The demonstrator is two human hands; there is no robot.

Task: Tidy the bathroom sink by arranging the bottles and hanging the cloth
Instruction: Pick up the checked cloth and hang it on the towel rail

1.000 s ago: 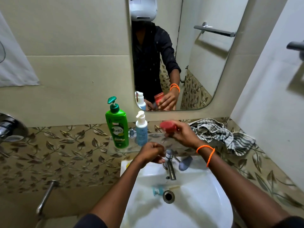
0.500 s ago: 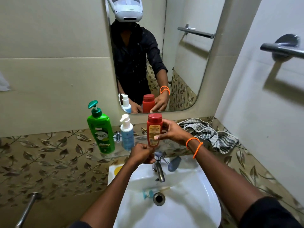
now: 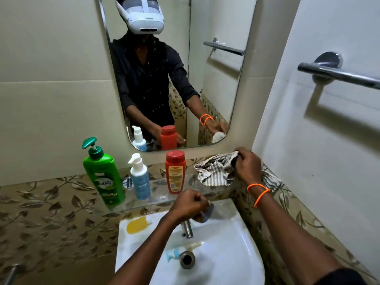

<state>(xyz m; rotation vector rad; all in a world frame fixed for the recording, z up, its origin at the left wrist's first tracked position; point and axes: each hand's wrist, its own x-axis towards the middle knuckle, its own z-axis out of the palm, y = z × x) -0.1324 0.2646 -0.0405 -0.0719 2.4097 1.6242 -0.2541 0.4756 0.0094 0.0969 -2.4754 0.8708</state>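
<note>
Nearest the camera, both bare forearms reach forward over the white sink (image 3: 226, 254), where a small blue-capped item (image 3: 173, 253) lies beside the drain (image 3: 187, 258). The left hand (image 3: 190, 204) is curled into a fist above the tap (image 3: 187, 228), knuckles up, its fingers wrapped around the tap's top; what exactly it grips is hidden under the hand. Farther on, the right arm stretches out to the right, an orange bracelet (image 3: 259, 192) on the wrist, and the right hand (image 3: 245, 164) is closed on the upper edge of the striped cloth (image 3: 216, 171), pinching a bunch of it while the rest lies crumpled on the glass shelf (image 3: 156, 195). On that shelf three bottles stand upright in a row, apart from each other: the green pump bottle (image 3: 103, 177) at the left, the blue pump bottle (image 3: 139, 179) in the middle, the red bottle (image 3: 175, 171) just left of the cloth. Behind them hangs the mirror (image 3: 216, 89), and on the right wall a bare towel bar (image 3: 337, 76).
</note>
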